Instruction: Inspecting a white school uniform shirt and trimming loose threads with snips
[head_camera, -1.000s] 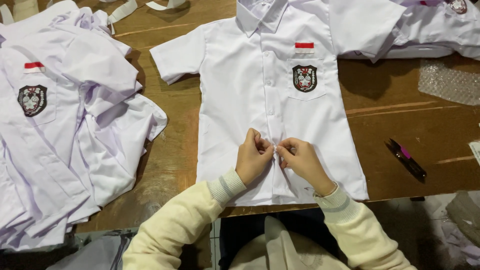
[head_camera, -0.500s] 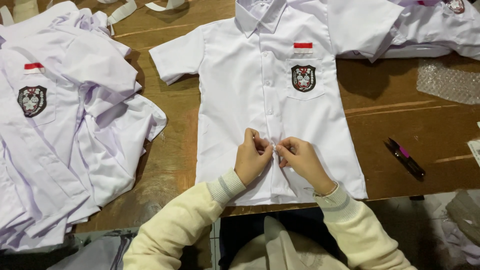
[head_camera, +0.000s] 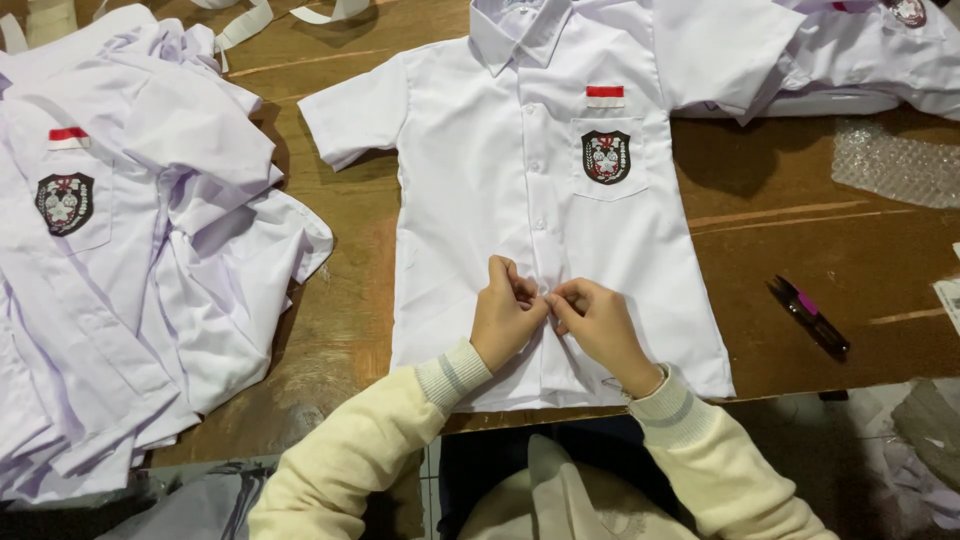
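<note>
- White short-sleeved shirt (head_camera: 500, 200) is spread flat, front up, on the brown wooden counter (head_camera: 800, 250), with its collar at the far edge and its hem nearest the person.
- A red-and-white patch and a dark crest badge are seen on its chest pocket.
- The left hand (head_camera: 505, 320) is curled closed, with the fingertips pinched on the button placket low on the shirt.
- The right hand (head_camera: 598, 325) is likewise closed in a pinch on the same placket, just beside the left one; the fingertips of the two meet.
- Whether a button is held between the fingers cannot be told.
- Both wrists are covered by cream sleeves with ribbed cuffs.
- A heap of matching white shirts (head_camera: 130, 260) is piled on the left of the counter, apart from the spread one.
- Another white shirt (head_camera: 860, 50) is laid at the far right, partly under the spread shirt's sleeve.
- A small black thread snipper (head_camera: 808, 316) with a purple mark is placed on the bare wood at the right, well apart from the hands.
- A piece of bubble wrap (head_camera: 895, 165) is seen beyond it.
</note>
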